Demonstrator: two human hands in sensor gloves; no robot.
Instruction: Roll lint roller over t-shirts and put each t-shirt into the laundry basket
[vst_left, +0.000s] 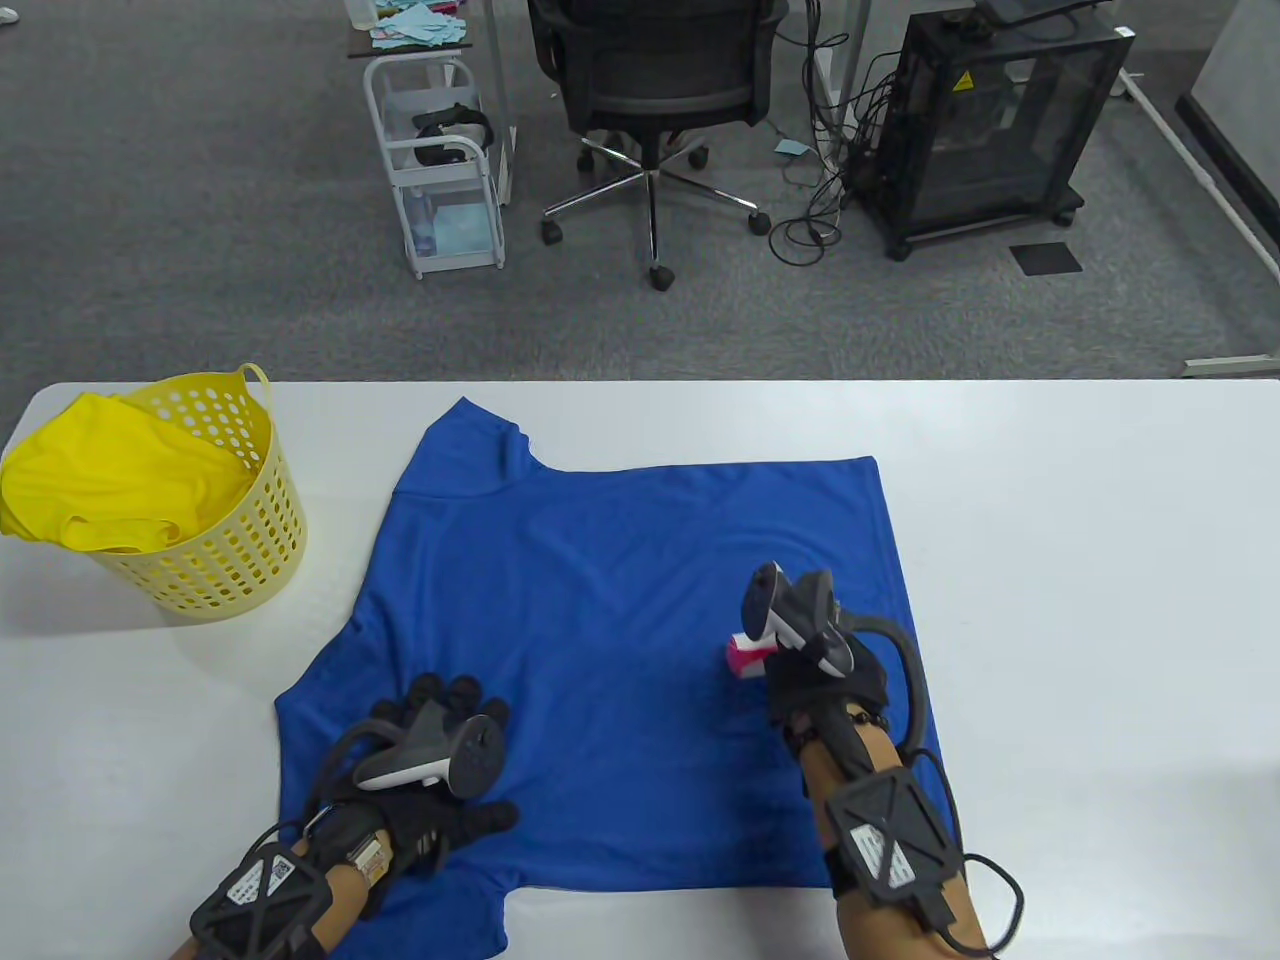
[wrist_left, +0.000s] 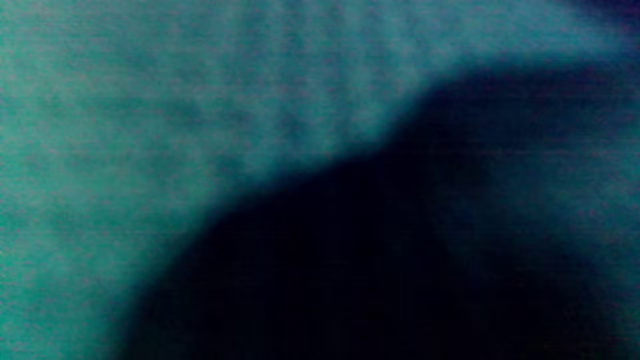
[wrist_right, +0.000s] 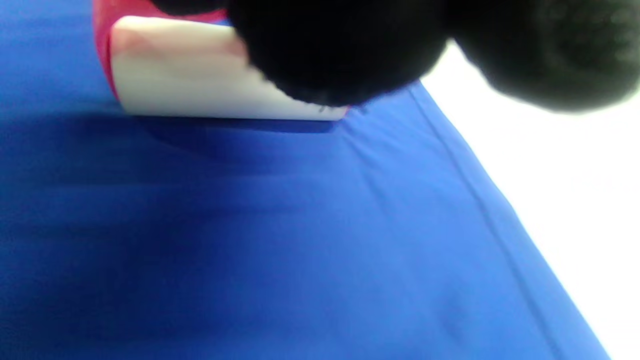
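Yellow t-shirt (vst_left: 110, 480) inside laundry basket (vst_left: 235, 540)

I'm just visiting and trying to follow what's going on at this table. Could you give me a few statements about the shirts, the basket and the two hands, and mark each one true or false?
1. The blue t-shirt lies spread flat on the table. True.
2. The laundry basket is empty. False: a yellow t-shirt already sits in it.
3. The right hand holds the lint roller on the blue shirt. True.
4. The left hand grips the basket. False: it rests flat on the blue shirt, apart from the basket.
5. The basket stands at the table's right end. False: it stands at the left.
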